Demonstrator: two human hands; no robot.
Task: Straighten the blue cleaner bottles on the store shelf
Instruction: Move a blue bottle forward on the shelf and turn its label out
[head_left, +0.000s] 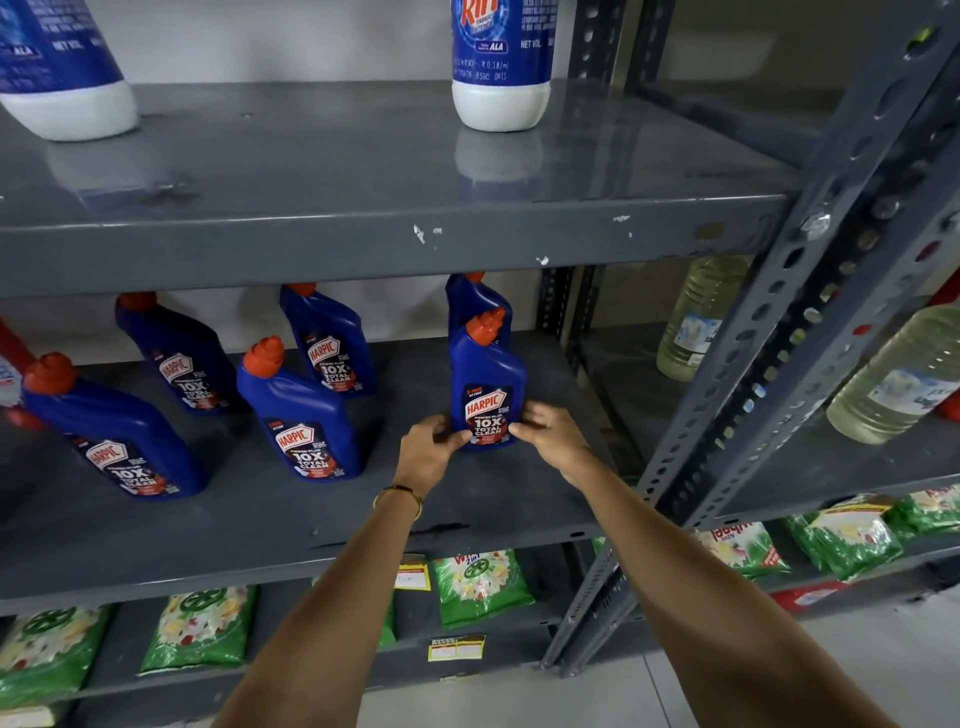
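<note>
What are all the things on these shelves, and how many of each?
Blue cleaner bottles: six, blue with orange-red caps, middle shelf; the front right one is held at its base by both hands.
White-and-blue bottles: two, partly cut off, top shelf.
Clear bottles of yellowish liquid: two, next shelf unit on the right.
Red item: one, mostly cut off, far left of the middle shelf; cannot tell what it is.
Green packets: several, green and white, bottom shelves; exact number unclear.
Yellow price tags: two, bottom shelf area.
Shelving: grey metal, chipped paint.
Bracelet: one, gold, left wrist.
Left hand: on the bottle's left side.
Right hand: on its right side.
</note>
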